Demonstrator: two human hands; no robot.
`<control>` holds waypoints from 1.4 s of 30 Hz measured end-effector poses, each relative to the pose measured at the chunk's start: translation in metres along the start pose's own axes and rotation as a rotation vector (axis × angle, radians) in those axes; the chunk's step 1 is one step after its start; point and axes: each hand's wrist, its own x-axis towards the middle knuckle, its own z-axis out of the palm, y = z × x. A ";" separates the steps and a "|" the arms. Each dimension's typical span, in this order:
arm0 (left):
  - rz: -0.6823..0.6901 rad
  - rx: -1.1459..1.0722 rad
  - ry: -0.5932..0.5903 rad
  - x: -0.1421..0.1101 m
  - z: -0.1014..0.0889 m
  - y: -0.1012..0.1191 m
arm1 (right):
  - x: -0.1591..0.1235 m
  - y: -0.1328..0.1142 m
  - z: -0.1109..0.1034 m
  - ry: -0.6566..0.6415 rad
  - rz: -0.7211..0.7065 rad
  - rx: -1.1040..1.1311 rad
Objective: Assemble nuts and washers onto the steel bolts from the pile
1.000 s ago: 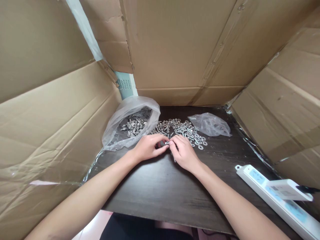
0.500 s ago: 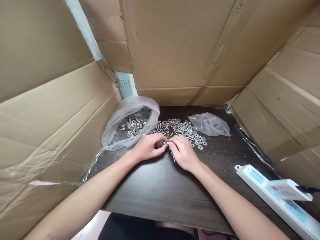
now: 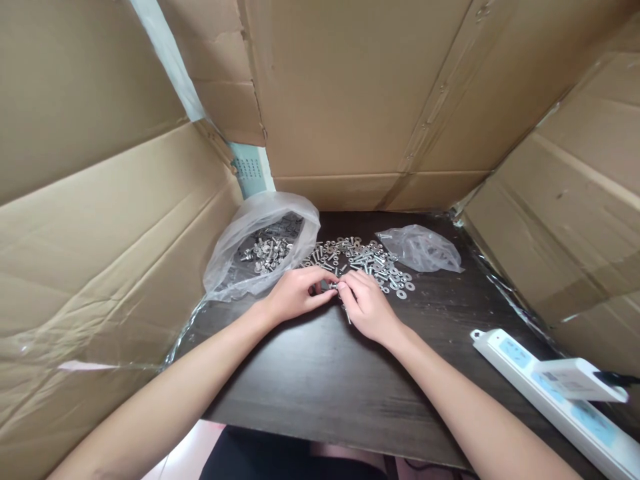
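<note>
Over the dark table my left hand (image 3: pixel 301 293) and my right hand (image 3: pixel 367 303) meet at their fingertips. Between them is a small metal screw (image 3: pixel 332 286), pinched from both sides; my fingers cover most of it, and whether a nut or washer sits on it is too small to tell. Another screw (image 3: pixel 348 315) pokes out below my right hand's fingers, and I cannot tell if it is held or lying on the table. Just beyond my hands spreads a loose pile of screws, nuts and washers (image 3: pixel 370 259).
Behind my left hand stands an open clear plastic bag (image 3: pixel 227 263) with metal fasteners (image 3: pixel 270 253) inside. A crumpled plastic bag (image 3: pixel 423 248) lies right of the pile. At the right, a white power strip (image 3: pixel 537 393) holds a plugged-in adapter (image 3: pixel 575 380). Cardboard walls (image 3: pixel 350 100) enclose the table (image 3: pixel 300 387).
My hands stay almost in the same place. The screw between the fingertips has turned slightly, and less of it shows now.
</note>
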 end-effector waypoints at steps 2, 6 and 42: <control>0.007 0.003 0.004 0.000 0.000 0.000 | 0.000 0.000 0.000 0.006 -0.008 -0.003; -0.006 -0.019 0.002 0.000 0.000 -0.001 | 0.000 0.000 0.002 0.005 -0.006 -0.005; -0.067 -0.058 -0.018 0.000 0.001 0.004 | 0.000 -0.001 0.002 0.003 0.006 0.018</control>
